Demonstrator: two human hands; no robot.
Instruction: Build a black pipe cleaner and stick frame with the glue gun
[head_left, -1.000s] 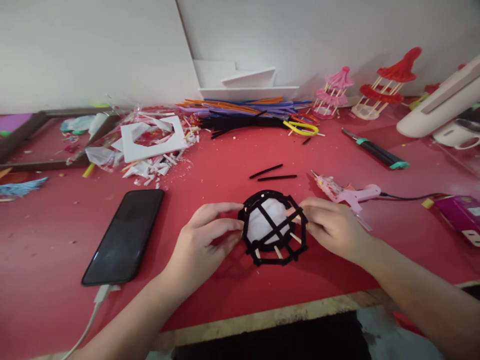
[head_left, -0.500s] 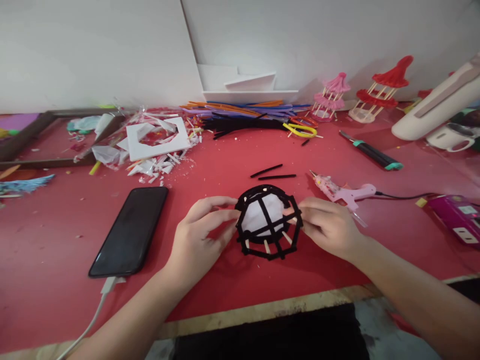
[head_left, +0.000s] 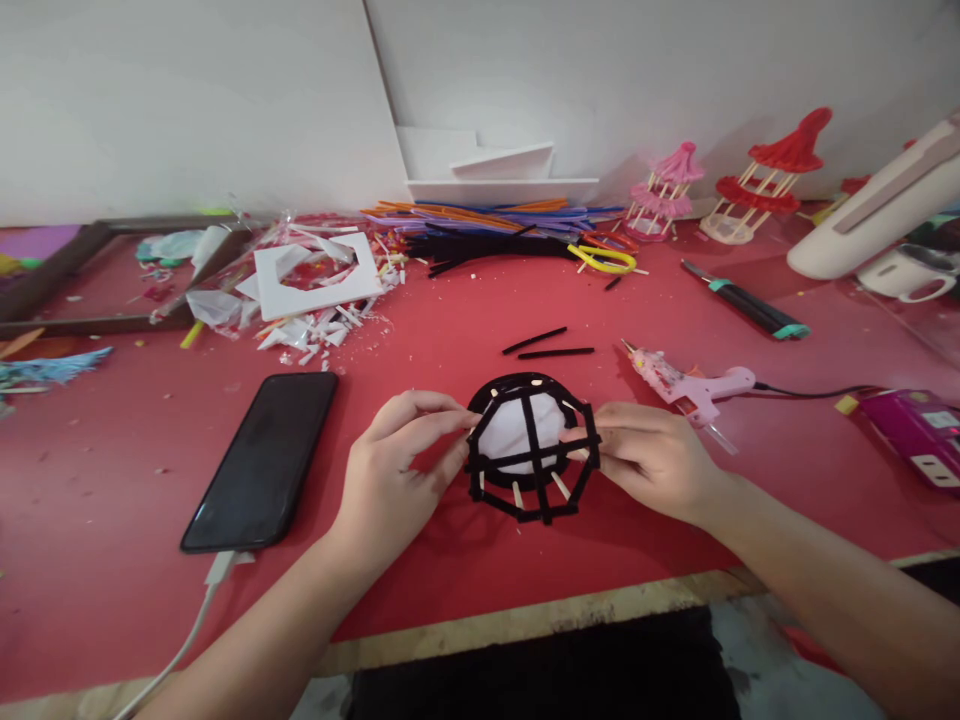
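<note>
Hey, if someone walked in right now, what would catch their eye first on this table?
Likely the black cage of fuzzy sticks around a white core, pinched between the left hand and right hand near the front edge of the red table. Next, the phone to its left, and the red tower by the back wall.

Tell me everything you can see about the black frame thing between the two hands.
The black frame is a small domed cage of fuzzy black strips, probably pipe cleaners, crossing over a white round core, with pale stick ends poking out near its lower ring. It sits tilted on the red table. The left hand pinches its left rim and the right hand grips its right edge.
</note>
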